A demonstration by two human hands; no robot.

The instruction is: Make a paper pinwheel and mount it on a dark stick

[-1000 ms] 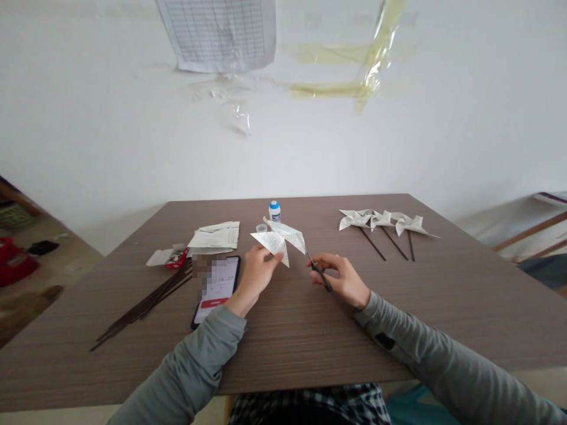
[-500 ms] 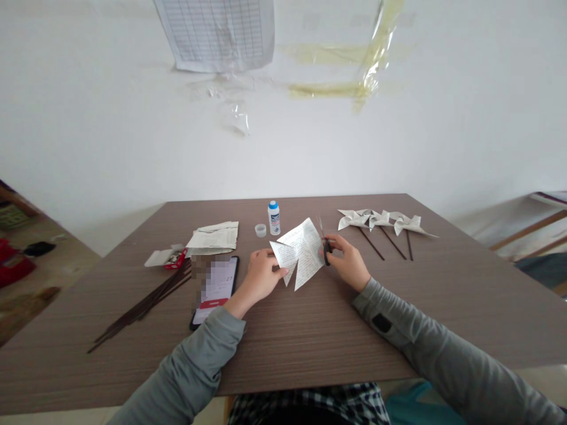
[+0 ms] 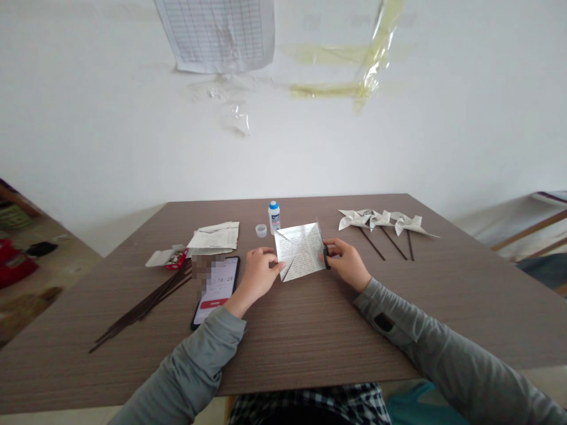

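Head view: a square sheet of white paper covered in printed text (image 3: 300, 252) is held up just above a brown wood-grain table (image 3: 310, 330), between the person's two hands. The left hand (image 3: 257, 274), in a grey sleeve, pinches the sheet's lower left edge between thumb and fingers, the fingers curled in. The right hand (image 3: 348, 262), also grey-sleeved, is closed around the dark handles of a small pair of scissors (image 3: 324, 248), whose thin blades rise along the sheet's right edge; whether the blades are parted is too small to tell. Crease or cut lines run from the sheet's corners toward its middle. Just behind the sheet stands a small white glue bottle with a blue cap (image 3: 274, 216), and a small clear cap (image 3: 261, 230) lies beside it on the left. Left of the left hand a black smartphone with a lit screen and a red bar (image 3: 216, 289) lies flat on the table. Beyond the phone sits a loose stack of printed paper pieces (image 3: 215, 237), and next to it a small open white and red box (image 3: 170, 257). A bundle of thin dark sticks (image 3: 142, 307) lies slantwise toward the table's left edge. Well apart on the right lie three finished white paper pinwheels on dark sticks (image 3: 383, 224), side by side. On the white wall behind hang a printed grid sheet (image 3: 219, 32) and strips of yellowed clear tape (image 3: 354, 71).
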